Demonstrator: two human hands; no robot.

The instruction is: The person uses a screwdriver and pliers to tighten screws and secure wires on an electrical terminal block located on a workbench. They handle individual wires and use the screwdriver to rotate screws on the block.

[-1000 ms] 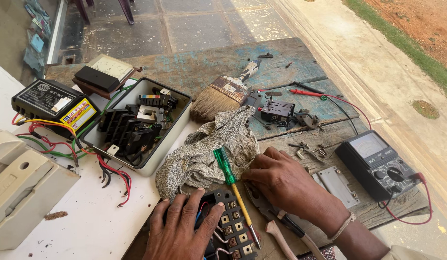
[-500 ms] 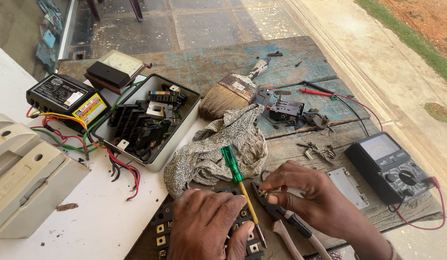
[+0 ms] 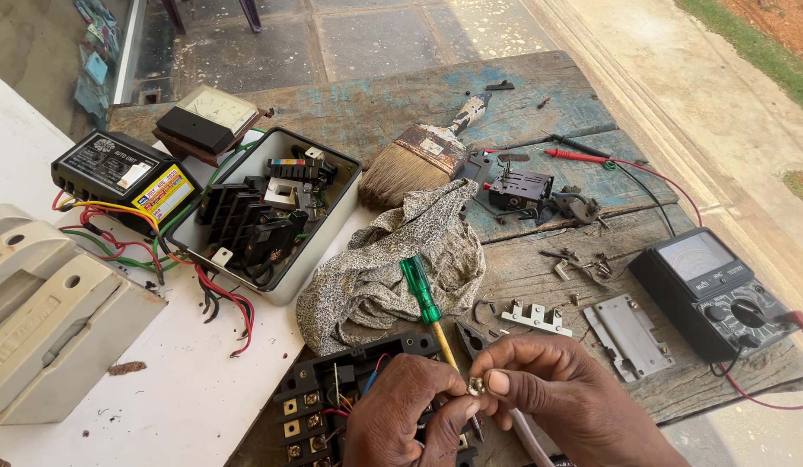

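My left hand (image 3: 401,415) and my right hand (image 3: 561,393) meet at the bottom middle, their fingertips pinching a small silvery metal part (image 3: 477,386) between them. A green-handled screwdriver (image 3: 421,292) with a yellow shaft stands tilted between the hands; which hand holds it is hidden. Under my left hand lies a black terminal block (image 3: 319,402) with brass contacts and coloured wires. Grey-handled pliers (image 3: 471,339) lie just beyond my right hand's fingers.
A grey speckled cloth (image 3: 393,259) lies ahead. Beyond it are a paintbrush (image 3: 419,156), an open box of black parts (image 3: 263,216), a black unit with wires (image 3: 125,177), a multimeter (image 3: 713,290) with red probe, a metal plate (image 3: 626,333) and beige casings (image 3: 47,311).
Both hands have lifted off the terminal block and come together, now pinching a small metal part. The view has shifted nearer to the table.
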